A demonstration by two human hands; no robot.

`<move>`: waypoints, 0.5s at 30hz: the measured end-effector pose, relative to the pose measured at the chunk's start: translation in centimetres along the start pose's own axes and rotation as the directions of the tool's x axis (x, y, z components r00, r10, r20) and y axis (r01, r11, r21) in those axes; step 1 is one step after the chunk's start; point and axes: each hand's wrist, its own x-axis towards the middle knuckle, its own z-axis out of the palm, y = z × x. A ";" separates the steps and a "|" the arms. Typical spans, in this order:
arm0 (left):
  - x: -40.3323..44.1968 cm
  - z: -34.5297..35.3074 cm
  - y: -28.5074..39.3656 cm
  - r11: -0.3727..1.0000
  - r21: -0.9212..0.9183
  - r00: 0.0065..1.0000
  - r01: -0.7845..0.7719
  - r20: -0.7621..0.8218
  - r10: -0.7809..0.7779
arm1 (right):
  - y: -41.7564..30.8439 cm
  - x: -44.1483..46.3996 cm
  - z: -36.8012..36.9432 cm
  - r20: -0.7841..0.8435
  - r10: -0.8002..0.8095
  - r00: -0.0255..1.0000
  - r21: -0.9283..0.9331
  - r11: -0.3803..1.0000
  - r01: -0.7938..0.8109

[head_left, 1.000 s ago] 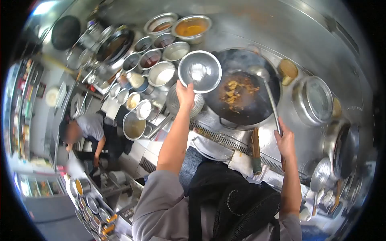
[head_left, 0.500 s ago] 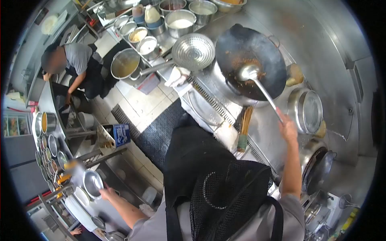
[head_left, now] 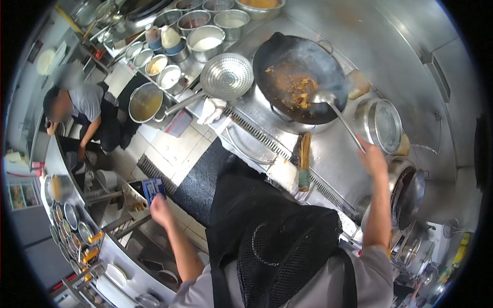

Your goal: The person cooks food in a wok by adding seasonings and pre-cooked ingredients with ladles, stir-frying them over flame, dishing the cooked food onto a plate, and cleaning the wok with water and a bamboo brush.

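My right hand (head_left: 373, 160) is wrapped round the handle of a metal ladle (head_left: 322, 97), whose bowl lies inside the black wok (head_left: 267, 84) at its right side. Browned food pieces (head_left: 295, 88) and reddish sauce sit beside the ladle bowl, with steam over them. The wok is tilted on the stove. My left hand (head_left: 160, 209) is raised at the left, in front of a blue and white box (head_left: 153, 189); its fingers are blurred, and no bowl shows in it.
A perforated strainer (head_left: 227, 76) rests left of the wok, near a pot of liquid (head_left: 146, 102) and several ingredient containers (head_left: 205, 43). A bamboo brush (head_left: 304, 164) lies at the stove's front. Another person (head_left: 92, 105) bends at the left counter.
My left hand carried the metal bowl away to the lower left and has since come back towards the middle without it. The food has shifted within the wok, and the ladle sits at its right side.
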 end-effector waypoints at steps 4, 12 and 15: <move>-0.1 22.6 14.0 0.913 -0.084 0.797 -0.398 0.460 0.390 | -1.1 7.4 10.1 -0.100 0.010 0.995 0.196 0.981 0.010; 2.6 36.0 21.2 0.597 0.221 0.408 -0.771 0.892 0.197 | -5.7 2.3 6.9 -0.012 0.011 1.000 0.119 0.993 -0.010; 1.3 36.7 22.1 0.767 0.057 0.255 -0.639 0.957 0.141 | -5.6 5.1 8.8 -0.020 0.176 0.984 0.087 0.981 -0.173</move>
